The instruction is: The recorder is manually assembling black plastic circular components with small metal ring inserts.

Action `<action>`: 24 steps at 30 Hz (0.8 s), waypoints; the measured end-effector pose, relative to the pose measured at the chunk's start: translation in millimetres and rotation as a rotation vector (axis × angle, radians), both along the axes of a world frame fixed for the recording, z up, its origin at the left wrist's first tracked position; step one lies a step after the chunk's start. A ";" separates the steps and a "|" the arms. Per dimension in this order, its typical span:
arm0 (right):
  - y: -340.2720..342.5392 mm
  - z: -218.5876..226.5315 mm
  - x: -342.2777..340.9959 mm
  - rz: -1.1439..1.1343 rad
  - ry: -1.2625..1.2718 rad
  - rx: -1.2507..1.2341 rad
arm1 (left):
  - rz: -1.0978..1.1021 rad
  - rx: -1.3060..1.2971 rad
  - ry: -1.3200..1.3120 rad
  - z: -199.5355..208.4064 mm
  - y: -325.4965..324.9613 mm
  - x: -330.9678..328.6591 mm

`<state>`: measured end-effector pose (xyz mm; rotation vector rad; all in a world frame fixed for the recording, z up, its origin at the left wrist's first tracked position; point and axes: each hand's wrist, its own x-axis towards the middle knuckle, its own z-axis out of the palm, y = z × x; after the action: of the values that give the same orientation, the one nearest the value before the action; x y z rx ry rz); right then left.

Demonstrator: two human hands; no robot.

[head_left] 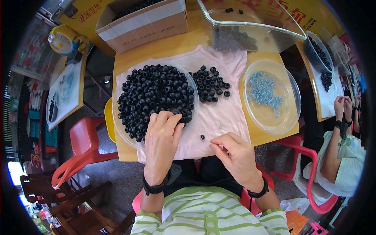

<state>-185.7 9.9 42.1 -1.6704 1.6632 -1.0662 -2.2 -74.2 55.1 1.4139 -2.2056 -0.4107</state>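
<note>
My left hand (161,131) reaches over the near right rim of a round clear tub (116,113) heaped with black beads (150,94). Its thumb and forefinger come together around a black bead at the edge of the heap. Over the front of a pale pink cloth (221,113), my right hand (235,154) has thumb and forefinger pinched; anything between them is too small to make out. A small black piece (202,137) lies on the cloth just left of those fingertips. Slightly farther back is a tiny clear piece (220,126).
Loose black beads (210,84) lie right of the tub. A second clear tub (294,100) holds small pale-blue pieces (264,92). At the back stand a cardboard box (143,31) and a large clear bin (254,24). A person (338,160) sits at another table on the right.
</note>
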 end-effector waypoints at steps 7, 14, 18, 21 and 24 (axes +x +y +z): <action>-12.4 -7.0 11.9 -0.026 0.129 -0.079 | -0.068 0.067 -0.019 -2.4 -7.9 6.5; -13.7 -2.4 17.1 -0.038 0.131 -0.042 | -0.030 0.111 0.062 -3.3 -9.4 12.5; -10.3 5.0 -4.4 -0.121 0.190 -0.032 | 0.003 0.054 0.224 1.8 -2.3 15.6; -7.5 6.4 -15.8 -0.128 0.173 0.001 | 0.026 0.284 0.593 2.3 11.4 20.8; -1.7 8.1 -12.0 -0.099 0.096 0.033 | 0.009 0.601 1.155 0.5 26.0 18.4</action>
<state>-197.7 8.2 50.2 -1.6567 1.8316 -1.0122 16.2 -48.2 55.6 0.9789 -1.1388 -1.5161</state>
